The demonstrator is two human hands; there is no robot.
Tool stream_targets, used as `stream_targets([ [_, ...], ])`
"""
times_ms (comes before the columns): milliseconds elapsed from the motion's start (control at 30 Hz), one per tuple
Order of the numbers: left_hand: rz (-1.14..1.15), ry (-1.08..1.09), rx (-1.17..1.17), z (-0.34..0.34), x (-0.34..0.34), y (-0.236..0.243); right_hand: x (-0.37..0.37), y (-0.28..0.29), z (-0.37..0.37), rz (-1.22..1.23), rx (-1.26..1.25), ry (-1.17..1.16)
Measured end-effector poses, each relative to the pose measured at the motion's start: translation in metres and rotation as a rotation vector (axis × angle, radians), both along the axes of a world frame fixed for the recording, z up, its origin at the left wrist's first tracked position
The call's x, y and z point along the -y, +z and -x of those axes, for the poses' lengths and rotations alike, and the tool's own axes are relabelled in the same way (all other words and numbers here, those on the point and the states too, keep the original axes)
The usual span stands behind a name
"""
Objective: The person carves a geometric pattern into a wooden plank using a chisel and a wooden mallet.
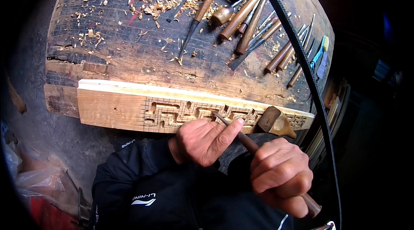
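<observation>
A long pale wooden board (111, 105) lies along the near edge of the bench, with a pencilled grid and several carved slots on its face. My right hand (282, 176) is wrapped round the dark wooden handle of a chisel (249, 144), whose butt sticks out below the fist. The chisel slants toward the left, its tip resting in one of the carved recesses. Close to the tip, my left hand (209, 143) rests against the board's lower edge with its fingers closed about the shaft. Just right of these fingers, a wooden mallet (276, 123) lies on the board.
Several wooden-handled chisels (252, 27) lie across the far and right side of the worn bench (103, 64), with curled wood shavings (157, 7) among them. A brush (324, 44) is at the right edge. A black strap (297, 44) crosses the view on the right.
</observation>
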State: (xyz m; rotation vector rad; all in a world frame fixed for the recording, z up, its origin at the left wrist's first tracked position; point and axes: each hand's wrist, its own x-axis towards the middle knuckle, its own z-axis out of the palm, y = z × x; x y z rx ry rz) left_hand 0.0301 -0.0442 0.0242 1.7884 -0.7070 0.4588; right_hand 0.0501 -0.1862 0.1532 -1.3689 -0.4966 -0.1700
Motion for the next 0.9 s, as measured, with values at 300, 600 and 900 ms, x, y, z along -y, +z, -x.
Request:
stream_targets([
  [300,-0.036,-0.076,-0.035,0.005,-0.014,0.001,0.002,-0.010,-0.021,0.063,0.103,0.531],
  [600,0.048,-0.094,0.034,0.000,-0.010,0.004,-0.006,-0.002,0.007,-0.059,0.063,-0.074],
  [900,0.069,-0.051,0.035,0.000,-0.009,-0.001,-0.004,0.000,-0.007,-0.131,-0.037,0.034],
])
